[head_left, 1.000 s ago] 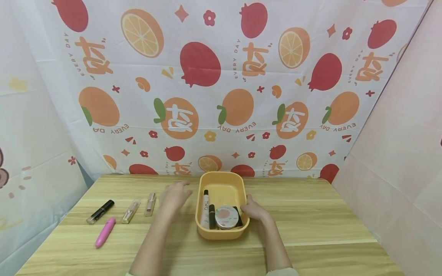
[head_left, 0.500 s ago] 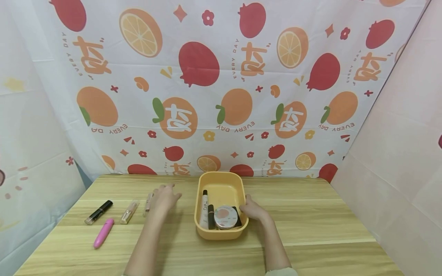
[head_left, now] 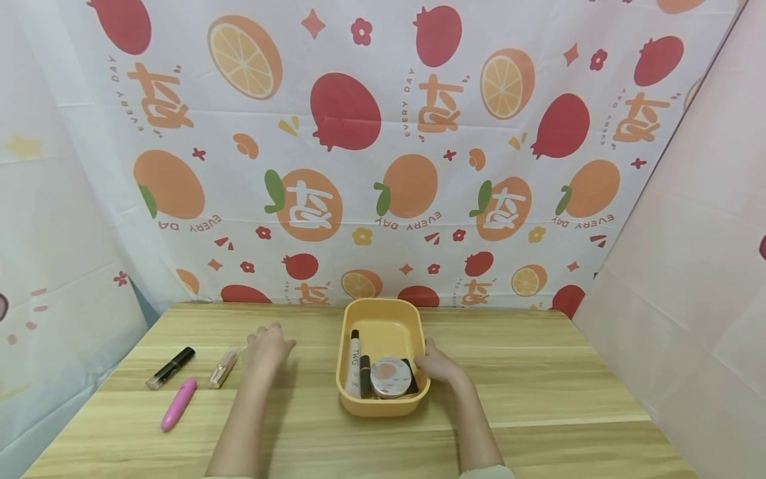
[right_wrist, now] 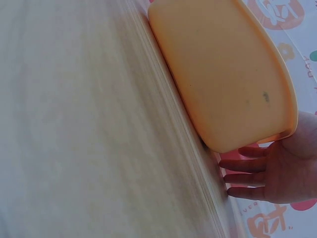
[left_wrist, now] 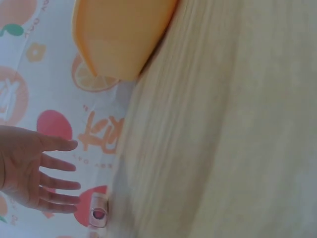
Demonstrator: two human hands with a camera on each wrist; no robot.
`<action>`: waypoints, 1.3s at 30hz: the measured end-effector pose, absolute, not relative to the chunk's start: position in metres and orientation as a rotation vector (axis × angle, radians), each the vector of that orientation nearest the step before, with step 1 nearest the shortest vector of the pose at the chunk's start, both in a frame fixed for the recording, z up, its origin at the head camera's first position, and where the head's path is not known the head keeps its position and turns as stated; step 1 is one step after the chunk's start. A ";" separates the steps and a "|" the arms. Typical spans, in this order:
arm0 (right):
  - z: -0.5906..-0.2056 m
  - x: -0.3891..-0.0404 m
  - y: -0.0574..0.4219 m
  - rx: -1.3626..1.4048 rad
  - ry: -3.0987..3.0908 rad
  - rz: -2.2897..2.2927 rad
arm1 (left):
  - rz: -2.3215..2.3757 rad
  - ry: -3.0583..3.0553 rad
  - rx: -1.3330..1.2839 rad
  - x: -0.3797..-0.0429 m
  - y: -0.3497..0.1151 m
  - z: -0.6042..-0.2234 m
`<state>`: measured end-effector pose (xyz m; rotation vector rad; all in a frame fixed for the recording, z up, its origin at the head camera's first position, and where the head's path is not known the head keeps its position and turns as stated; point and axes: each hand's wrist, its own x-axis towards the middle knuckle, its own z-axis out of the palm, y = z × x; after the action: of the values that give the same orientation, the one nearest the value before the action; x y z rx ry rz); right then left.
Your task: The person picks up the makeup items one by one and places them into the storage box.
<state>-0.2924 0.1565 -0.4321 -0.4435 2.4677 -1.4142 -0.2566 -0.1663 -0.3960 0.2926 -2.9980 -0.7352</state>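
Observation:
My left hand (head_left: 266, 350) is over the left part of the table, fingers straight and spread, holding nothing. Just beyond its fingertips in the left wrist view lies a small clear-and-pink lipstick (left_wrist: 98, 213); the hand covers it in the head view. A yellow storage bin (head_left: 383, 407) stands in the middle, and my right hand (head_left: 439, 362) grips its right rim, thumb over the edge, other fingers outside. Inside the bin are a white tube (head_left: 354, 366) marked TWG, a black lipstick (head_left: 366, 377), a round tin (head_left: 391, 377) and a dark flat case (head_left: 410, 372) partly hidden behind it.
Left of my left hand lie a clear-and-gold lipstick (head_left: 223, 369), a black-capped tube (head_left: 171, 368) and a pink pen-like stick (head_left: 179, 404). A fruit-printed cloth (head_left: 383, 253) hangs along the back edge of the wooden table (head_left: 538, 399).
My left hand has moved left, away from the bin, and now hides the nearest lipstick. The right hand and the bin have stayed in place.

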 end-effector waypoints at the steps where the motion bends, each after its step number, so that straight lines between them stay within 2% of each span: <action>1: -0.432 -0.292 0.157 -0.441 2.469 -1.412 | -0.741 -3.002 0.299 -0.256 -0.167 -0.397; 20: -0.437 -0.296 0.157 -0.426 2.456 -1.400 | -0.750 -2.943 0.519 -0.258 -0.183 -0.413; 39: -0.435 -0.297 0.158 -0.448 2.447 -1.421 | -0.694 -3.028 0.532 -0.265 -0.192 -0.422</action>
<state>-0.2970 0.1578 -0.4351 -0.4483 2.4471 -1.4206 -0.2654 -0.1922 -0.4221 0.5323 -3.0275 -0.6942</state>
